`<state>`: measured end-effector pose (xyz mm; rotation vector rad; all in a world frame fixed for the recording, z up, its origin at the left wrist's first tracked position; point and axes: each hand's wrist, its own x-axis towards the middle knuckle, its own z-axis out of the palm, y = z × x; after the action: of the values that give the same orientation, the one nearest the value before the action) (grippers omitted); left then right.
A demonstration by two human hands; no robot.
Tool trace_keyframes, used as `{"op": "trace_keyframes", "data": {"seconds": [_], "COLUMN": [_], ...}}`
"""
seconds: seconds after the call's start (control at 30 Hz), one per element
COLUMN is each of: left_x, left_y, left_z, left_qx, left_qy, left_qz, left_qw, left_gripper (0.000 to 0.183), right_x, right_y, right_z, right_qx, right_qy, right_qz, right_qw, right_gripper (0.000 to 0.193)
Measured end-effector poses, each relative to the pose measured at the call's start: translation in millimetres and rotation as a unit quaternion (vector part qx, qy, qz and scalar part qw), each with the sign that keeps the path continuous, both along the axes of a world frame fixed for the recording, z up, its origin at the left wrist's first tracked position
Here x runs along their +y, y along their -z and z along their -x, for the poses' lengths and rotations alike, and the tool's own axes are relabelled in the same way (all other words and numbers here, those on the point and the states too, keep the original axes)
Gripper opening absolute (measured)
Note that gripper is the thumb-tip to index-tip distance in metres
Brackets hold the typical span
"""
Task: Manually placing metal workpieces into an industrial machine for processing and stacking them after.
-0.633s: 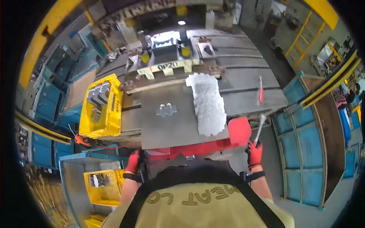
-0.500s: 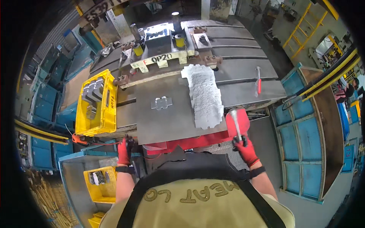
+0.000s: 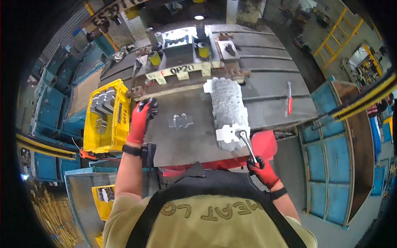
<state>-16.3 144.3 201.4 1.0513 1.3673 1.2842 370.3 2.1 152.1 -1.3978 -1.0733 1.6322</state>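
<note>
Red gloves with black fingers are covering both hands that I am following from afar. With the right hand (image 3: 260, 169) I am gripping a metal tool (image 3: 247, 145), its handle clamped inside closed fingers. The tool's round head is pointing away from that grip and meeting a bright plate (image 3: 225, 134), which is showing over the near end of a row of overlapping plates (image 3: 227, 101); I cannot tell whether it is touching them. The row is stretching away ahead of the grip, slightly to its left. A red pad (image 3: 265, 144) is sitting just beyond the gripping hand, and farther off, to the right, a red-handled tool (image 3: 290, 105) is lying on the slotted table (image 3: 269, 97).

I am holding the left hand (image 3: 142, 118) near the left edge of a dark sheet (image 3: 182, 144), its fingers standing apart and slightly curled. Just left of it, a yellow bin (image 3: 121, 118) is holding metal parts (image 3: 103, 101). To its right, a single plate (image 3: 182, 120) is lying on the sheet. Ahead of both hands, a metal block (image 3: 186, 71) with yellow posts (image 3: 154, 58) is standing.
</note>
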Motion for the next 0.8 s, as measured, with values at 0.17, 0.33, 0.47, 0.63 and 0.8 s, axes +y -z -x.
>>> {"op": "trace_keyframes", "data": {"seconds": [0.17, 0.33, 0.47, 0.63, 0.8], "left_x": [80.1, 174.4, 217.0, 258.6, 262.6], "left_y": [-30.2, -53.0, -67.4, -72.3, -88.3], "left_z": [-27.2, -23.9, -38.4, -32.7, -34.4], "left_qx": [0.107, 0.370, 0.522, 0.688, 0.371], "left_qy": [0.061, -0.030, -0.093, 0.009, -0.131], "left_qz": [-0.173, -0.223, -0.165, -0.115, -0.176], "left_qw": [0.977, 0.901, 0.832, 0.717, 0.902], "left_gripper": [0.022, 0.032, 0.041, 0.035, 0.016], "right_x": [32.0, 59.4, 67.9, 62.8, 57.8], "right_y": [5.4, -33.4, -33.0, -17.7, -25.7], "right_z": [2.2, 8.7, 3.7, 4.0, 11.7], "right_qx": [0.128, 0.201, 0.146, 0.155, 0.216], "right_qy": [0.078, 0.019, 0.023, 0.058, 0.072], "right_qz": [0.005, 0.072, 0.029, 0.052, 0.102], "right_qw": [0.989, 0.977, 0.989, 0.985, 0.968], "right_gripper": [0.013, 0.023, 0.023, 0.018, 0.013]}}
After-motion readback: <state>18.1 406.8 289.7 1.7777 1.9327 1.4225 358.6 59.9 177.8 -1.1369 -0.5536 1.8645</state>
